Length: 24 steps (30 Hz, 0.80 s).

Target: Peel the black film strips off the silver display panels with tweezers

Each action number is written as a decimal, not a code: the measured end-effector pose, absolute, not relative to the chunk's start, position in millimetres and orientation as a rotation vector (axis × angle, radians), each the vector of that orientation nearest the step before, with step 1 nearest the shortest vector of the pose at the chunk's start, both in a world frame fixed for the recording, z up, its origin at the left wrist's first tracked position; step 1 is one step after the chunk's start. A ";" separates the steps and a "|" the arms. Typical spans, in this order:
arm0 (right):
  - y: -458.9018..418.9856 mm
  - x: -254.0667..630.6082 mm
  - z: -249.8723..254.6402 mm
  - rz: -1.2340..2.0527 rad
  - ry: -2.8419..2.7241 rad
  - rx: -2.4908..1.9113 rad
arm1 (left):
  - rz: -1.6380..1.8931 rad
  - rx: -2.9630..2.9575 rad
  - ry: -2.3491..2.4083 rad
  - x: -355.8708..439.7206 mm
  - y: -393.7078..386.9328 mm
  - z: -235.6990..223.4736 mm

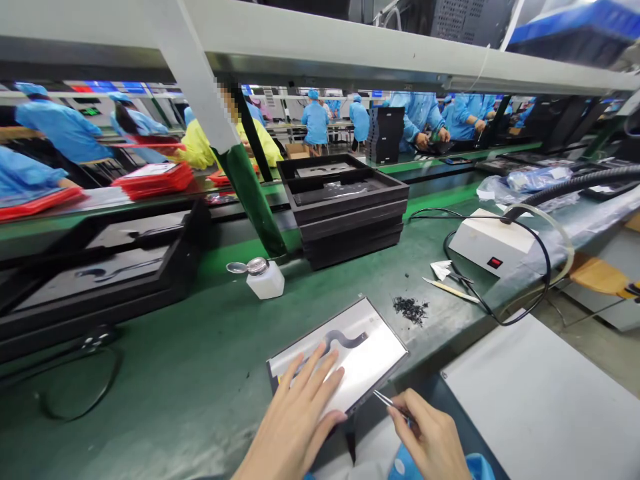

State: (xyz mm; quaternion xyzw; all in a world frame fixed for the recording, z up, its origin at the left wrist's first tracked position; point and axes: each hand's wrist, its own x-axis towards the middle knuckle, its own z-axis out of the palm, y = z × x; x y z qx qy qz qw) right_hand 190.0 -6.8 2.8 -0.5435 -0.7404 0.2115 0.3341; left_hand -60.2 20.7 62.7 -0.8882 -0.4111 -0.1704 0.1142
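A flat silver-backed display panel [373, 357] with a dark curved flex cable [345, 339] lies tilted near the bench's front edge. My left hand [303, 400] rests on the panel's left part with its fingers stretched out and covers some of the cable. Held in my right hand [430, 430] is a pair of metal tweezers [384, 398], whose tips are at the panel's near edge; I cannot tell whether they touch it. Below that edge a dark strip [351, 443] hangs down. Beyond the panel's right corner sits a small heap of black scraps [410, 309].
A white dispenser bottle [266, 280] stands behind the panel. Black trays [350, 220] are stacked at the back, with another black tray [165, 267] at left. On the right are a white box with a red switch [493, 243], cables and a thin yellowish stick [453, 290]. Co-workers sit beyond.
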 end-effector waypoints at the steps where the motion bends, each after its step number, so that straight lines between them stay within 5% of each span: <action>1: -7.1 189.7 2.4 0.553 -1.929 -1.421 | -0.535 -2.597 -1.208 -59.3 16.7 54.9; 8: -8.8 188.3 2.2 0.626 -1.855 -1.402 | -0.689 -2.621 -1.300 -44.8 6.1 24.5; 17: 8.1 185.9 -5.6 1.686 -1.148 -1.347 | -0.668 -2.685 -1.351 -41.4 8.9 8.0; 24: 7.2 182.6 5.1 1.844 -0.930 -1.285 | -0.751 -2.678 -1.405 -38.3 7.5 6.9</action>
